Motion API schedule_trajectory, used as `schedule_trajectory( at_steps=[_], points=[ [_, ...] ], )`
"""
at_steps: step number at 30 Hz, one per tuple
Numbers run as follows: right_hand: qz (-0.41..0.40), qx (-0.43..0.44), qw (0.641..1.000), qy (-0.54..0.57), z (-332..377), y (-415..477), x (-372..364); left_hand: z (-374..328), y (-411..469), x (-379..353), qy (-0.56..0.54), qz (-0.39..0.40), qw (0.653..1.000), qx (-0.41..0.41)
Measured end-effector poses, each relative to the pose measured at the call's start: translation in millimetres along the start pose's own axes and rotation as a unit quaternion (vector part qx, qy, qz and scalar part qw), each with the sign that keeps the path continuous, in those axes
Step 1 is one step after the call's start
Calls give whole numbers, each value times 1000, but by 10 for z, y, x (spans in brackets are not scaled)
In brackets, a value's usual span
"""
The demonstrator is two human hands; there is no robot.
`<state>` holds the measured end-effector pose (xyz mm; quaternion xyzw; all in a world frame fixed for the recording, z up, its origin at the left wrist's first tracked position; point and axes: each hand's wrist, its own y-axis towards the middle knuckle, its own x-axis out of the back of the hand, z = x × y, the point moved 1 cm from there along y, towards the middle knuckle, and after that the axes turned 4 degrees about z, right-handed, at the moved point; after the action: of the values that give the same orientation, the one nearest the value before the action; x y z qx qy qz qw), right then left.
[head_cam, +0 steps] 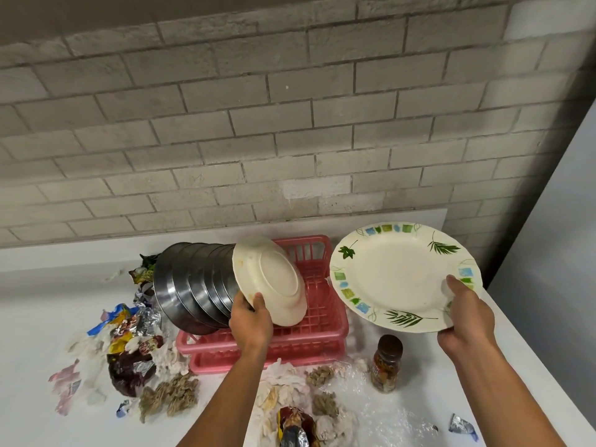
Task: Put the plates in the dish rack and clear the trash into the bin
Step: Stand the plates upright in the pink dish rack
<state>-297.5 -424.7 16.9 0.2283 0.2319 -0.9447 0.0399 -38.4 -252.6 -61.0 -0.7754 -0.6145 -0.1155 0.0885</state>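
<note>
A pink dish rack [322, 321] holds steel plates [190, 285] leaning on edge. A cream plate [274, 275] tilts against them, underside showing. A leaf-patterned plate [396, 275] is held up right of the rack. Crumpled wrappers and tissues [129, 350] litter the tabletop.

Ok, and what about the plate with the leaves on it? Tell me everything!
The leaf plate is round, cream and smooth, with green leaves and blue and green squares round its rim. No food shows on it. It is held in the air, tilted with its face toward the camera, right of the pink dish rack. The right hand grips its lower right rim, thumb on top.
</note>
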Motion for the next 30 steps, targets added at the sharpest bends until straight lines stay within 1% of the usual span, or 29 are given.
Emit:
schedule_trajectory(
  at_steps=[7, 10, 12, 14, 15, 16, 17, 18, 19, 21, 23, 24, 25, 27, 30],
  points=[
    [8, -3, 1000, -5, -30, -30, -42, -15, 4, 120, 24, 18, 999, 26],
    [15, -4, 1000, -9, -37, -29, -67, -48, -27, 185, 29, 0, 999, 18],
    [19, -4, 1000, -13, -38, -23, -74, -77, -65, 216, 41, -33, 999, -12],
    [25, -4, 1000, -17, -44, -19, -84, -158, -129, 231, 50, -61, 995, -68],
    [29, -5, 999, -20, -52, -16, -91, -228, -170, 228, 50, -54, 992, -101],
    [32, -6, 999, -22, -60, -17, -101, -308, -217, 216, 53, -26, 990, -132],
    [34, -6, 999, -24, -69, -18, -112, -397, -274, 195, 65, 19, 985, -161],
    [38, -5, 999, -26, -74, -22, -129, -475, -334, 169, 88, 75, 974, -192],
    [42, -2, 999, -28, -78, -28, -148, -537, -400, 141, 119, 135, 957, -229],
    [52, 3, 998, -33, -76, -51, -201, -610, -542, 81, 187, 239, 901, -310],
    [66, 7, 997, -38, -69, -77, -263, -602, -664, -7, 245, 304, 838, -382],
    [73, 8, 996, -42, -65, -90, -292, -582, -709, -55, 264, 323, 814, -403],
    [78, 10, 996, -47, -66, -97, -325, -555, -742, -101, 277, 334, 799, -417],
    [92, 16, 994, -57, -68, -115, -389, -529, -779, -179, 279, 332, 790, -434],
    [130, 26, 988, -78, -72, -166, -509, -583, -796, -220, 254, 311, 803, -440]
  ],
)
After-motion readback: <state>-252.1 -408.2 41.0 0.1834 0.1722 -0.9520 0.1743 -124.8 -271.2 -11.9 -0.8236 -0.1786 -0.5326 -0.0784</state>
